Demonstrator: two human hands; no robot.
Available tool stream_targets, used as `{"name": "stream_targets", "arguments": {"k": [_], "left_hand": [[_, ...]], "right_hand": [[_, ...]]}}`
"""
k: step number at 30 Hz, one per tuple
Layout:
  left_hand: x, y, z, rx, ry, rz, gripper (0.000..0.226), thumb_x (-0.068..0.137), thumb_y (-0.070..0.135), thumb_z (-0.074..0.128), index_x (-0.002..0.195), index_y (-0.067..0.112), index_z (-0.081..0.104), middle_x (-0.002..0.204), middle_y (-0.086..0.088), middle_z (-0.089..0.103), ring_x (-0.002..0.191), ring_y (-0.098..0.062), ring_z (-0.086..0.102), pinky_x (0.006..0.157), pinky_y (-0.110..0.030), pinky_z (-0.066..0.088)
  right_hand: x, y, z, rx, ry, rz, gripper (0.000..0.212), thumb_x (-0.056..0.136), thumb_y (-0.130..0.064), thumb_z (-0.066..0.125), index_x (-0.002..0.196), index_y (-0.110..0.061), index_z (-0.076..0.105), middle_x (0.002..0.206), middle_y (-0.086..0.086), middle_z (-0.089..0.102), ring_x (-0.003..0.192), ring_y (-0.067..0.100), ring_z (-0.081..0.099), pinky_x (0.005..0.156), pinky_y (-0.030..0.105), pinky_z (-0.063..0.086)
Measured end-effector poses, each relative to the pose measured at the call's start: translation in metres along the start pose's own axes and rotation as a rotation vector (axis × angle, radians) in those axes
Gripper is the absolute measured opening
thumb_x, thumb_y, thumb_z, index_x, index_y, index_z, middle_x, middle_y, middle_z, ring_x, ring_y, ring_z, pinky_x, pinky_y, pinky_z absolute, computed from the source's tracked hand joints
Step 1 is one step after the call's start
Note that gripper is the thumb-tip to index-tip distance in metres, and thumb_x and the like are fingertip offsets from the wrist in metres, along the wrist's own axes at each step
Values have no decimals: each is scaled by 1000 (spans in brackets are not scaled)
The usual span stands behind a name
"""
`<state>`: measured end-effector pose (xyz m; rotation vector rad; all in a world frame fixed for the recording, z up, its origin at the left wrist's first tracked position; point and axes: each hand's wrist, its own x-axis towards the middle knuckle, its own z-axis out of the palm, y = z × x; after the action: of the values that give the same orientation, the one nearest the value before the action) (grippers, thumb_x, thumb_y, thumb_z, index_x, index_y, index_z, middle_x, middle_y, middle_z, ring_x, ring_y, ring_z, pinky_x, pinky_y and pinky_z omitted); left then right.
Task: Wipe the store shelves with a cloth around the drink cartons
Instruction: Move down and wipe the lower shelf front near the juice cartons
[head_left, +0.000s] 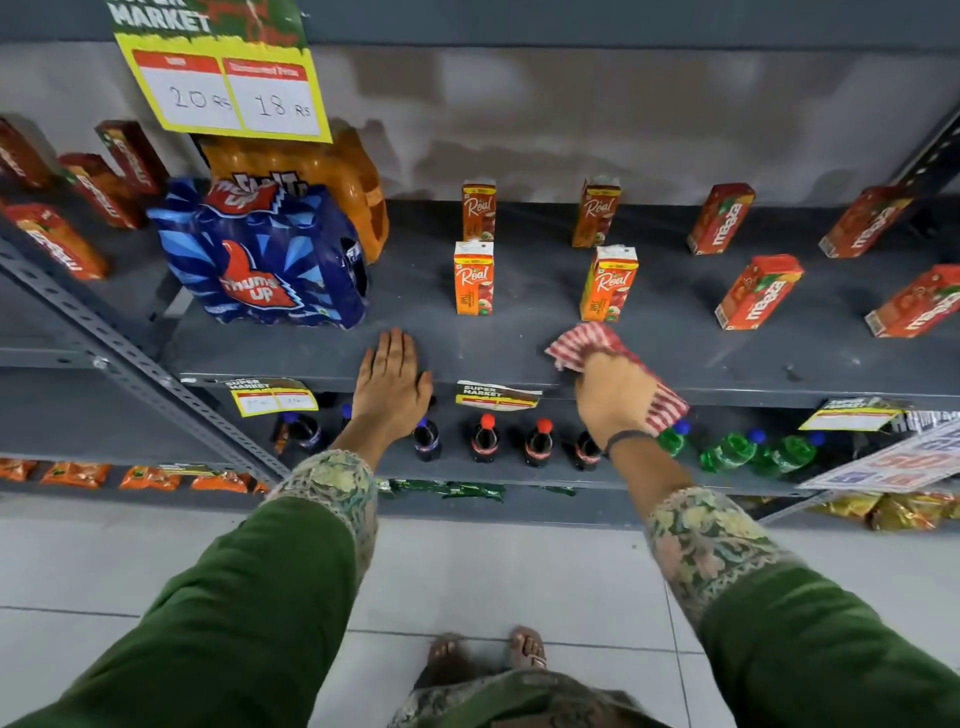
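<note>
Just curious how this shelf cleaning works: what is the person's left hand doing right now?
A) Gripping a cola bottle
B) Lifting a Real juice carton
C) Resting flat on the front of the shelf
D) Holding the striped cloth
C: the left hand lies with straight fingers on the shelf near its front edge, holding nothing, while the right hand grips the red-and-white striped cloth.

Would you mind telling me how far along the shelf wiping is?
Done: cannot tell. In hand: right hand grips the striped cloth at the shelf front; left hand rests flat. Left: dust specks remain around the Real cartons.
</note>
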<state>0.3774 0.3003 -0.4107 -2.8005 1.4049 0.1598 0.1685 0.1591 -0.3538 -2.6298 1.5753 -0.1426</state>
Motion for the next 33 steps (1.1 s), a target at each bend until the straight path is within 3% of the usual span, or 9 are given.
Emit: {"name": "stream_targets", "arguments": {"k": [2,6,10,13,16,19,24,27,33], "left_hand": [[-1,-2,-1,-8,-14,12,62,99,33,21,148,1,4,159,-14,2,148,-25,2,120,-40,5],[1,-8,-4,-51,-34,50,59,99,27,24,149,2,5,160,-13,2,148,-23,1,121,-37,4],[-2,-17,-5,-45,-22,62,60,100,30,23,149,0,6,159,-15,3,148,-24,2,121,-37,4],[-4,-20,-2,-26,-13,51,62,100,35,20,149,1,4,159,-14,2,148,-24,1,121,-37,3],[-3,-22,-2,-28,-15,68,60,100,32,21,149,2,3,159,-13,2,148,-24,1,121,-36,4],[-3,-24,-3,-37,-10,85,60,98,27,25,149,2,4,159,-13,3,148,-24,2,121,-36,4],[-3,-26,-3,-56,-24,99,68,93,26,32,149,1,2,159,-15,-1,148,-25,-1,120,-37,3],[-4,-26,-3,-15,-36,108,74,92,31,36,148,-1,0,159,-16,-3,148,-26,-2,120,-37,2],[-2,-25,-9,-17,-106,94,83,89,32,43,148,1,-6,158,-16,-8,147,-26,-6,119,-37,0]], "right_hand": [[0,-20,5,-31,-14,-162,25,85,1,48,103,-7,64,100,15,70,89,33,68,61,31,47],[2,-44,8,9,-79,-460,35,88,-7,47,121,-15,58,104,12,70,94,34,67,70,37,54],[6,-38,2,194,155,-258,24,87,-18,52,110,-14,59,93,12,71,78,34,69,58,30,47],[21,-41,3,172,53,-96,21,87,-9,50,107,-6,58,99,17,70,86,38,67,64,37,52],[23,-58,7,60,-137,-250,34,89,-1,44,120,-7,58,111,18,68,99,37,65,79,41,54],[9,-69,11,94,-195,-472,50,87,-1,46,134,-18,51,114,16,68,101,35,65,83,42,56],[-8,-71,0,203,-21,-369,31,85,-16,52,113,-23,64,95,11,73,85,36,67,69,38,55],[4,-94,-11,317,57,-358,33,86,-13,52,117,-18,59,99,14,71,86,39,66,70,39,54],[28,-138,3,64,-264,-548,51,90,3,41,138,-14,44,127,22,57,113,40,57,90,45,50]]}}
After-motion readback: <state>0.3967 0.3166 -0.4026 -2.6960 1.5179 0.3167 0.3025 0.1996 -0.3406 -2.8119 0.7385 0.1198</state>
